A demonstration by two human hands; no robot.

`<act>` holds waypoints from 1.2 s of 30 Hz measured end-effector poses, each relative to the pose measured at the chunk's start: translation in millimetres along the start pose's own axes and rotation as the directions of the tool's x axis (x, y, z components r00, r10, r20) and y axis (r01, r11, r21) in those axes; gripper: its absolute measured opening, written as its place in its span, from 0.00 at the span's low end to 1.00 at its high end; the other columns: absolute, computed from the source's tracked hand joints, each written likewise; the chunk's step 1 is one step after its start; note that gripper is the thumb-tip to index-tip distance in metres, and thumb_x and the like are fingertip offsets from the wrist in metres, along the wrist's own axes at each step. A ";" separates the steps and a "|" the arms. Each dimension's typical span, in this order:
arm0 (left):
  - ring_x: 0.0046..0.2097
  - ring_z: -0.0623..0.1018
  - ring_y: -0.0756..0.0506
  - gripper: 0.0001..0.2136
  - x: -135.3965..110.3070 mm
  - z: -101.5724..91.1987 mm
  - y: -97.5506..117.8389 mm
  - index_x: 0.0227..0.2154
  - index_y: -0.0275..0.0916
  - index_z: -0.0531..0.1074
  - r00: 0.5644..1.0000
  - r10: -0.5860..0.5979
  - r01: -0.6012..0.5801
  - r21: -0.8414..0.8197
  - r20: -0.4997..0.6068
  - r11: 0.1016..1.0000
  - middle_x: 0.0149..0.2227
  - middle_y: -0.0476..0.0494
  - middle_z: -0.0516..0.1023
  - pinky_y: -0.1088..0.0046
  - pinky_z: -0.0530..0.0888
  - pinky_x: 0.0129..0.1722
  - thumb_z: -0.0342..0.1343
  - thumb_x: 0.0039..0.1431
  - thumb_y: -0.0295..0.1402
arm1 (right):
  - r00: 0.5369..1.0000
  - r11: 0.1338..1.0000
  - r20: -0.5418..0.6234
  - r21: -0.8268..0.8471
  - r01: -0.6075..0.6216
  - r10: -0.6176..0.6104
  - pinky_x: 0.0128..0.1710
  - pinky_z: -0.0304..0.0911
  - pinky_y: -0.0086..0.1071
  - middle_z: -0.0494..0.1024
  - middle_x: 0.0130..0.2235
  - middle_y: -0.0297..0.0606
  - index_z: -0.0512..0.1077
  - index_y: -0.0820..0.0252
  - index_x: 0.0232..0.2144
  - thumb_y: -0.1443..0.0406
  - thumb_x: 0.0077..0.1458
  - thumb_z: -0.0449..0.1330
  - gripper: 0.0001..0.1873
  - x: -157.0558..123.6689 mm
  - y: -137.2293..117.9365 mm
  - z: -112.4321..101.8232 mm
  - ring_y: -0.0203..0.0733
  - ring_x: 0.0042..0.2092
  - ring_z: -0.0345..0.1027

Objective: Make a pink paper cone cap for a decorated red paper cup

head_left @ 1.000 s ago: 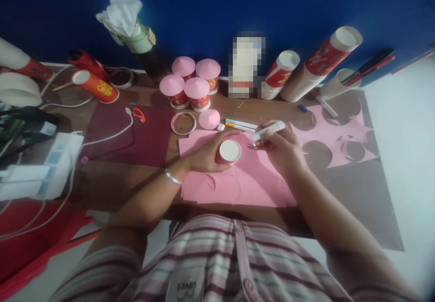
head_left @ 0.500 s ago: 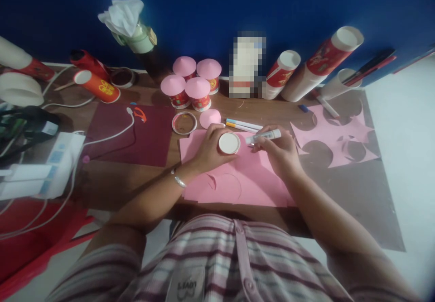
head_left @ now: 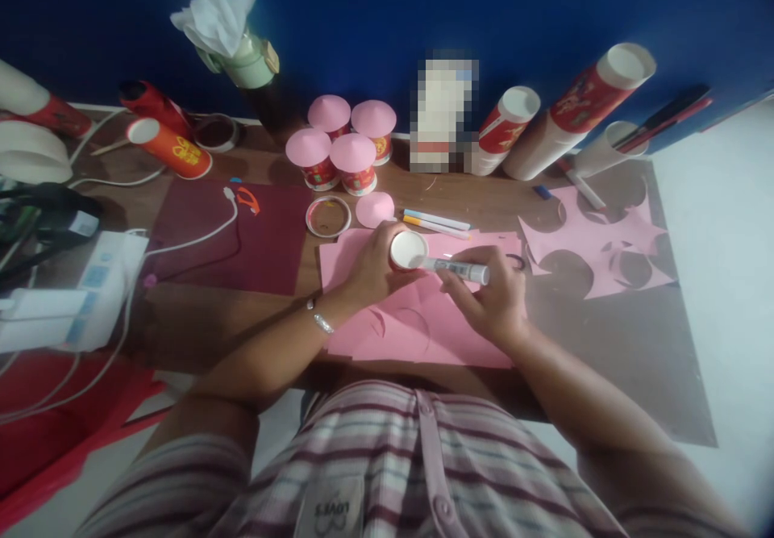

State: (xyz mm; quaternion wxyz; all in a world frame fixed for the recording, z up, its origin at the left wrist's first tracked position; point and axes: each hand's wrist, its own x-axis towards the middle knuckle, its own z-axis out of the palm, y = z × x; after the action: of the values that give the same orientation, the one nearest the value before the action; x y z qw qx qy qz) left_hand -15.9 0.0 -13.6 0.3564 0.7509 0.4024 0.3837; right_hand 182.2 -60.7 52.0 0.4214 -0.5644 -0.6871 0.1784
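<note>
My left hand [head_left: 380, 264] is wrapped around a small paper cup [head_left: 409, 251], whose white round end faces up. My right hand [head_left: 493, 292] grips a slim white glue stick [head_left: 463, 270] lying nearly level. The tip of the glue stick is at the right edge of the cup's white end; it looks to be touching there. Under both hands lie stacked pink paper sheets [head_left: 417, 332] with a circle outline and a small cut. Just beyond my left hand rests a loose pink paper cone [head_left: 375, 210].
Several red cups topped with pink cones [head_left: 352, 155] stand at the back. Two markers [head_left: 435, 223] lie beyond the sheets. Pink paper offcuts [head_left: 596, 235] are at right, near tall stacks of cups [head_left: 568, 118]. A white cable [head_left: 199, 249] crosses a maroon sheet [head_left: 266, 256] at left.
My right hand has brought the glue stick leftward and slightly down to the cup's edge. The cup has tilted slightly in my left hand, which otherwise stays in place.
</note>
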 end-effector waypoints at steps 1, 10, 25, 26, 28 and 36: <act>0.47 0.76 0.40 0.31 -0.3 0.3 -1.2 0.47 0.40 0.65 1.000 0.007 -0.007 0.000 -0.004 1.000 0.46 0.39 0.74 0.59 0.75 0.47 0.65 0.51 0.58 | 1.000 0.999 0.004 -0.027 0.029 -0.029 0.25 0.67 0.33 0.81 0.29 0.34 0.69 0.55 0.37 0.60 0.58 0.65 0.09 -0.3 -1.7 0.7 0.40 0.26 0.75; 0.44 0.76 0.41 0.33 -0.4 1.2 -8.2 0.48 0.40 0.65 0.996 0.085 -0.084 0.021 -0.027 0.996 0.45 0.40 0.73 0.60 0.76 0.42 0.58 0.53 0.64 | 0.952 0.926 -0.002 -0.235 0.297 -0.306 0.23 0.64 0.30 0.80 0.26 0.34 0.68 0.57 0.37 0.59 0.64 0.60 0.08 2.8 -3.8 11.2 0.38 0.22 0.72; 0.44 0.76 0.40 0.31 0.3 -0.2 -3.4 0.47 0.40 0.65 1.000 0.019 -0.019 0.018 -0.012 1.000 0.44 0.40 0.74 0.59 0.75 0.44 0.61 0.53 0.61 | 0.956 0.926 -0.055 -0.269 0.264 -0.289 0.24 0.65 0.29 0.80 0.27 0.34 0.69 0.56 0.38 0.59 0.62 0.63 0.08 0.2 2.8 3.3 0.37 0.22 0.72; 0.44 0.76 0.40 0.31 0.3 0.2 -3.4 0.47 0.41 0.65 1.000 0.011 -0.011 0.019 -0.019 1.000 0.44 0.40 0.74 0.59 0.75 0.43 0.62 0.52 0.60 | 0.959 0.928 -0.052 -0.270 0.256 -0.279 0.23 0.65 0.30 0.80 0.28 0.34 0.70 0.56 0.38 0.59 0.62 0.63 0.08 1.7 3.0 3.2 0.38 0.22 0.72; 0.43 0.76 0.40 0.31 0.4 0.5 -3.3 0.46 0.40 0.65 1.000 0.010 -0.009 0.015 -0.026 1.000 0.43 0.41 0.73 0.60 0.75 0.42 0.63 0.52 0.60 | 0.963 0.931 -0.029 -0.266 0.251 -0.268 0.24 0.65 0.30 0.81 0.28 0.35 0.70 0.56 0.38 0.58 0.62 0.62 0.08 4.6 3.3 4.1 0.38 0.23 0.73; 0.44 0.77 0.40 0.30 0.5 -1.6 -4.8 0.48 0.40 0.64 0.999 0.050 -0.049 0.022 -0.008 0.999 0.44 0.40 0.74 0.59 0.76 0.44 0.62 0.54 0.59 | 0.955 0.919 0.019 -0.267 0.291 -0.297 0.23 0.64 0.28 0.80 0.26 0.34 0.68 0.57 0.37 0.60 0.64 0.60 0.07 6.0 4.1 6.3 0.38 0.23 0.73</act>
State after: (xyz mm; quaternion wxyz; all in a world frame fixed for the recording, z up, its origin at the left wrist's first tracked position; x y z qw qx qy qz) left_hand -18.7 2.9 -16.8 0.3370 0.7627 0.3893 0.3913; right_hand 179.8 -52.5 47.7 0.3712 -0.5081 -0.7771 0.0130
